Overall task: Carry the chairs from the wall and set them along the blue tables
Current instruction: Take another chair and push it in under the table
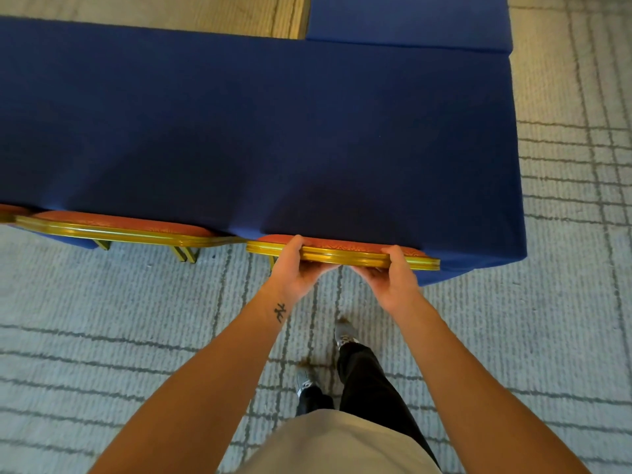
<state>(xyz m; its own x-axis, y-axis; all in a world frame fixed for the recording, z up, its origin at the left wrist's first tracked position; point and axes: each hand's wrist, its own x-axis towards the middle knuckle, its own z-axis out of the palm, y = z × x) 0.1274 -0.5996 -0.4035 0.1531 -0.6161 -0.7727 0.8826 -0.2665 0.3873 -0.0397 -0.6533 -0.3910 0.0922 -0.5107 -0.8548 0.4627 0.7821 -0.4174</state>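
Note:
A chair (345, 252) with a gold frame and red patterned padding stands against the near edge of the blue-clothed table (260, 131), close to its right end. I see only the top of its backrest. My left hand (297, 268) grips the backrest's top rail left of its middle, thumb over the padding. My right hand (393, 276) grips the same rail further right. A second chair (119, 228) of the same kind sits at the table just to the left, and a sliver of a third (10, 210) shows at the far left edge.
Another blue-clothed table (407, 18) joins at the back right. Grey carpet (574, 234) with dark grid lines lies to the right of the table and behind me. My feet (345, 335) stand on it just behind the chair.

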